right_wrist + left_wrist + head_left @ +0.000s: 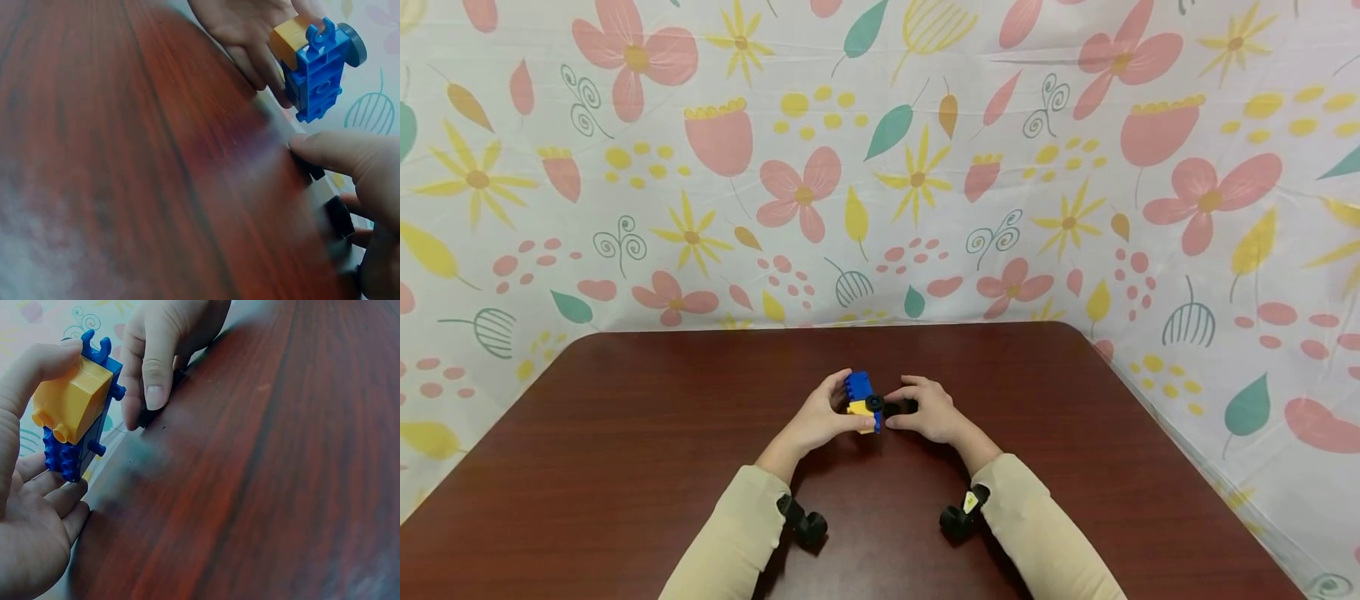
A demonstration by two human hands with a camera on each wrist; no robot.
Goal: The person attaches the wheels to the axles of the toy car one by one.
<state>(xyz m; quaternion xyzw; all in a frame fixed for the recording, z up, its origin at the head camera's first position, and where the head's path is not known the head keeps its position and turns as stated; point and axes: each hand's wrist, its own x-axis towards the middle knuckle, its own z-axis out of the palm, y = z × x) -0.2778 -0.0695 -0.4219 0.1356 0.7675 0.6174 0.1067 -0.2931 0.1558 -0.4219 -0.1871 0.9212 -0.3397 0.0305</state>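
In my left hand [820,417] I hold a toy vehicle body built of a blue base [322,81] and a yellow block [72,397], tilted above the table. The thumb presses on the yellow block, and the fingers support the blue part from below. One black wheel [874,403] is fitted on its side; a blue hook [97,345] sticks out at one end. To the right, low at the tabletop, my right hand [928,410] pinches a loose black wheel [309,166] between thumb and fingers. Another black wheel [339,217] lies by its other fingers.
A dark red-brown wooden table [625,467] stretches around both hands. Behind it and along its right side hangs a white sheet [880,167] printed with flowers and leaves. Black wrist cameras [805,525] are strapped at both cuffs.
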